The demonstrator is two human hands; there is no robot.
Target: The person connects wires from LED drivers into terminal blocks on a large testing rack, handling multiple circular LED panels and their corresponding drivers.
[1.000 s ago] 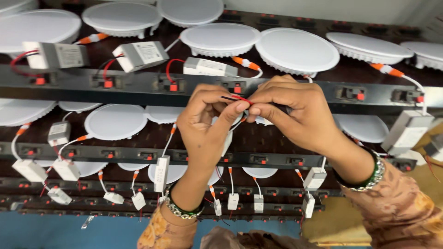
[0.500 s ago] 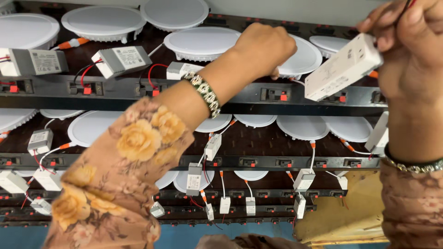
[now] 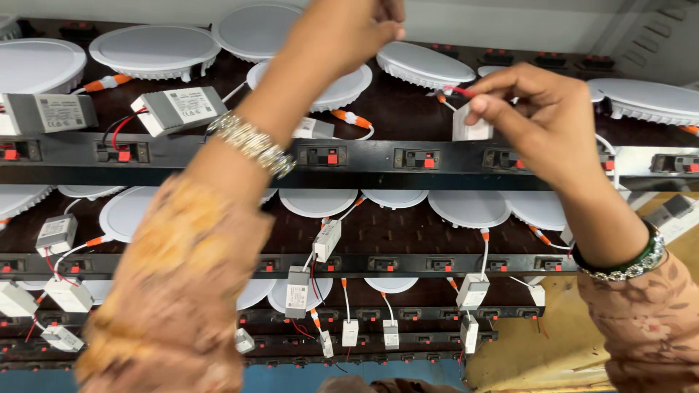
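Observation:
My left hand (image 3: pixel 357 29) reaches up across the view to the top row of round white lamps (image 3: pixel 426 64). Its fingers are curled at the frame's upper edge, and whether they hold anything is hidden. My right hand (image 3: pixel 539 124) is at the upper right, thumb and forefinger pinched on a thin red wire (image 3: pixel 460 90). A small white driver box (image 3: pixel 470 129) hangs from that wire, just below the fingertips and above the black socket rail (image 3: pixel 364 156). Both wrists wear bangles, and the sleeves are patterned brown.
Tiers of black rails with red clip sockets (image 3: pixel 415 159) carry more round white lamps (image 3: pixel 154 49) and white driver boxes (image 3: pixel 178 109) on orange-tipped leads. Small drivers (image 3: pixel 297 291) dangle on the lower rows. A yellow surface (image 3: pixel 539 342) lies at the lower right.
One second ago both hands pinched wires together at centre. The left arm then swung up to the top lamps. The right hand carried the driver box up right, then lowered it toward the upper rail.

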